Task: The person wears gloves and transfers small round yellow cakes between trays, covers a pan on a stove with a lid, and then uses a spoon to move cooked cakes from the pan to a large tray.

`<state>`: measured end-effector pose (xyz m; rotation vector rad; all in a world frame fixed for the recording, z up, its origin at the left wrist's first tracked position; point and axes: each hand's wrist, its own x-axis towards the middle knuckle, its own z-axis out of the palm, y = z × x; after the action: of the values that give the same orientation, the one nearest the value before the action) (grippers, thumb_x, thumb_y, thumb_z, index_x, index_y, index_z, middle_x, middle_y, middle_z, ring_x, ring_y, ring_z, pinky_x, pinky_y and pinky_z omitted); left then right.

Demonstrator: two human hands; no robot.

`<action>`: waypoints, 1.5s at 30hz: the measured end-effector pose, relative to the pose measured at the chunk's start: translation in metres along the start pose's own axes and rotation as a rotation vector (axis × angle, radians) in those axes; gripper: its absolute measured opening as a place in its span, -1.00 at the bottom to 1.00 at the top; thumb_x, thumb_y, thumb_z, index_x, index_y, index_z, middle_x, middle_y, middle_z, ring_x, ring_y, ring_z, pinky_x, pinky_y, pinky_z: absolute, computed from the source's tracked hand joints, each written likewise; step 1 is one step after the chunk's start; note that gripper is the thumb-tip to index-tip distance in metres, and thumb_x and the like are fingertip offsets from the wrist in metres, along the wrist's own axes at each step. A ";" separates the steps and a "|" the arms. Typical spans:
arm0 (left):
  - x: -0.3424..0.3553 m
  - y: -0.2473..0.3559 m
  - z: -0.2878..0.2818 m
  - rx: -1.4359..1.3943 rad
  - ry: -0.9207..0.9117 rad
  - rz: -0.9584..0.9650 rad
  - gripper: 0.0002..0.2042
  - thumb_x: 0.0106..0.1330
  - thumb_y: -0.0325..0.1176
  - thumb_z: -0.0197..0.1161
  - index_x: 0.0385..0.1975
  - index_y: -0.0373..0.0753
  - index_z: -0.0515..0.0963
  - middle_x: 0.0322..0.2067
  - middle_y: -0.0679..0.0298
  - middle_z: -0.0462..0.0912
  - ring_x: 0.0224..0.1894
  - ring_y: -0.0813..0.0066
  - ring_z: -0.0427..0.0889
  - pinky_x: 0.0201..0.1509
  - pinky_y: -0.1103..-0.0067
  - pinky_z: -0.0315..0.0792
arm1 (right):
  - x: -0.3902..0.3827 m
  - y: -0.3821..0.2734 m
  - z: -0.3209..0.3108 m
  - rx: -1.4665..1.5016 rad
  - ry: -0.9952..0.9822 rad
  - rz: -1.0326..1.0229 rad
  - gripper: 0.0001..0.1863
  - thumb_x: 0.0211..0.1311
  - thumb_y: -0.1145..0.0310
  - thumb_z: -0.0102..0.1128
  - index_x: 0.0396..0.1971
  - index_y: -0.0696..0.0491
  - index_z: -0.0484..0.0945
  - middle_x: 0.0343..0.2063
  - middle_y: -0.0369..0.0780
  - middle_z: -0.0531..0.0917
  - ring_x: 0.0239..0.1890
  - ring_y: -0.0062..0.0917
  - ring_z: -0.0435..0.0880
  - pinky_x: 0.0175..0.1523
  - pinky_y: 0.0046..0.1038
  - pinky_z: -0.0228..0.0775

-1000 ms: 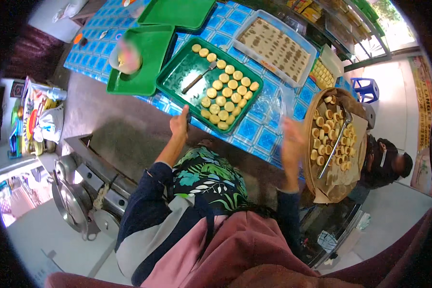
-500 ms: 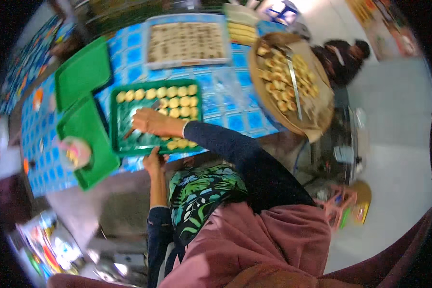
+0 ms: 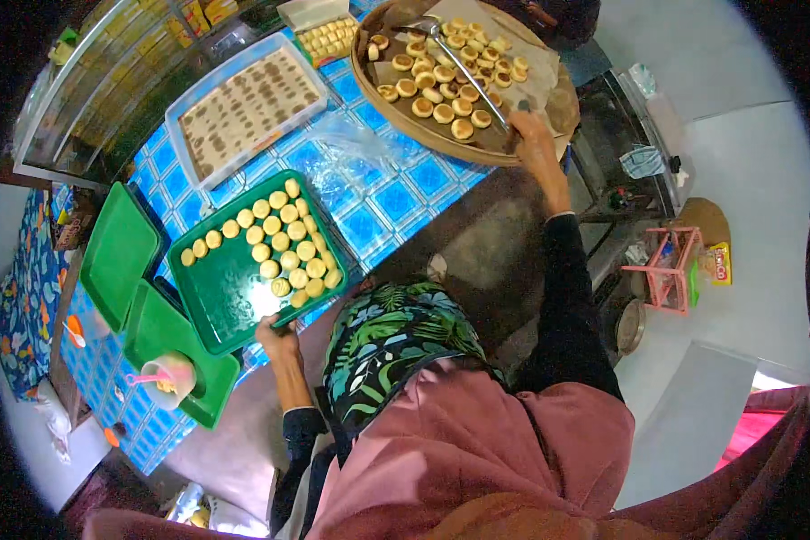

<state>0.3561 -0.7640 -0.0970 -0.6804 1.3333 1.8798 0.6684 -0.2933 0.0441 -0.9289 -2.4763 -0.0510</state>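
Observation:
My left hand (image 3: pixel 277 338) grips the near rim of a dark green tray (image 3: pixel 209 301), thumb over the edge. Pale round dough pieces (image 3: pixel 280 241) fill its right part and line its far side. Out to the right, my right hand (image 3: pixel 536 144) is at the near rim of a round woven tray (image 3: pixel 389 106). Its fingers are closed beside the end of a long silver tool (image 3: pixel 466 65) that looks like tongs. A small dark piece shows at the fingertips; I cannot make out what it is. Browned round pastries (image 3: pixel 443 113) lie on paper in the woven tray.
Two lighter green trays (image 3: pixel 117 256) lie at the left, the nearer bearing a pink-handled cup (image 3: pixel 169 378). A shallow white-rimmed box (image 3: pixel 243 112) of spotted pieces is behind. Clear plastic (image 3: pixel 346 157) lies on the blue checked cloth. A pink rack (image 3: pixel 666 270) stands at the right.
My right hand has left the green tray, where it held a small tool, and swung right to the woven tray. My left hand keeps its place at the rim. The view has turned.

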 end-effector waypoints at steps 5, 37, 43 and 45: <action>0.002 0.006 -0.011 -0.073 0.024 0.157 -0.88 -0.10 -0.46 0.01 -0.52 -0.27 0.34 -0.47 0.24 0.40 -0.46 0.30 0.45 -0.37 0.45 0.42 | 0.018 0.004 0.032 -0.147 -0.140 0.247 -0.82 -0.13 0.39 0.06 -0.48 0.06 0.59 -0.54 -0.09 0.58 -0.34 -0.20 0.52 -0.18 -0.21 0.32; -0.138 0.033 0.115 0.327 -0.479 -0.011 -0.61 -0.29 -0.50 0.05 -0.31 -0.40 0.41 -0.34 0.15 0.52 -0.31 0.22 0.52 -0.17 0.36 0.46 | -0.074 -0.136 -0.134 0.505 0.398 0.530 -0.84 0.03 0.53 0.10 -0.35 0.16 0.57 -0.42 -0.14 0.60 -0.39 -0.41 0.56 -0.24 -0.52 0.39; -0.054 0.010 0.120 0.413 -0.730 -0.186 -0.66 -0.22 -0.49 0.06 -0.31 -0.34 0.43 -0.35 0.13 0.53 -0.32 0.20 0.53 -0.17 0.34 0.47 | -0.078 -0.184 -0.113 0.136 0.192 0.064 -0.65 -0.20 0.59 0.00 -0.27 0.13 0.50 -0.28 -0.14 0.57 -0.25 -0.28 0.55 -0.20 -0.34 0.43; -0.077 0.004 0.138 0.374 -0.760 -0.285 -0.76 -0.25 -0.59 0.09 -0.47 -0.30 0.45 -0.45 0.25 0.50 -0.41 0.32 0.51 -0.28 0.44 0.45 | -0.081 -0.189 -0.130 -0.047 0.072 0.084 -0.59 -0.21 0.53 0.00 -0.20 0.08 0.45 -0.23 -0.18 0.54 -0.20 -0.26 0.52 -0.18 -0.31 0.44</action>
<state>0.3978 -0.6539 0.0082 0.0543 0.9700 1.3818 0.6586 -0.5141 0.1463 -1.0320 -2.3773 -0.1131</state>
